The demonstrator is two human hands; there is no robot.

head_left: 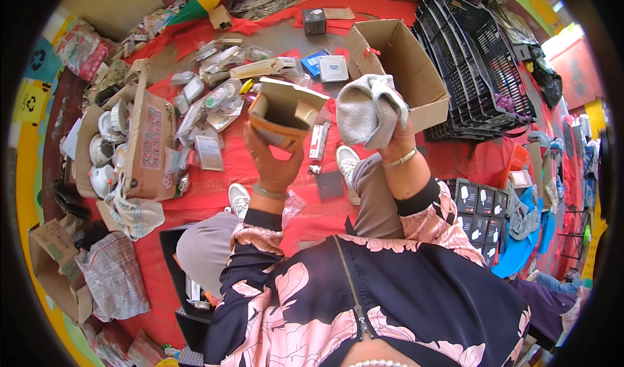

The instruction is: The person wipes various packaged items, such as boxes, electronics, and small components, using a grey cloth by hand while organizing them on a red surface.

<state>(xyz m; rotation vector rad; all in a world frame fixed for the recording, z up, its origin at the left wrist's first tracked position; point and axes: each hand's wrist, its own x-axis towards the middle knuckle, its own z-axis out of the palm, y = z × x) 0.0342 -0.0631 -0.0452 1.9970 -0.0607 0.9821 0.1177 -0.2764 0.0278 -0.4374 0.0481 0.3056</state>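
My left hand (274, 165) grips a small brown cardboard box (282, 121) from below, its flaps up and its top open toward me. A crumpled light grey cloth (368, 110) is held in my right hand (398, 139), with the fingers mostly hidden behind it. Both are raised in front of me, apart from each other. Beyond the cloth stands a large open cardboard carton (426, 88). Left of the small box lies a pile of packaged goods (211, 101) on the red floor covering.
Stacked black plastic crates (468, 62) stand at the far right. At the left, a carton (151, 139) holds several round white items. A white square item (333, 69) lies ahead. Small dark boxes (478, 214) are packed together by my right side. A checked woven bag (114, 276) sits lower left.
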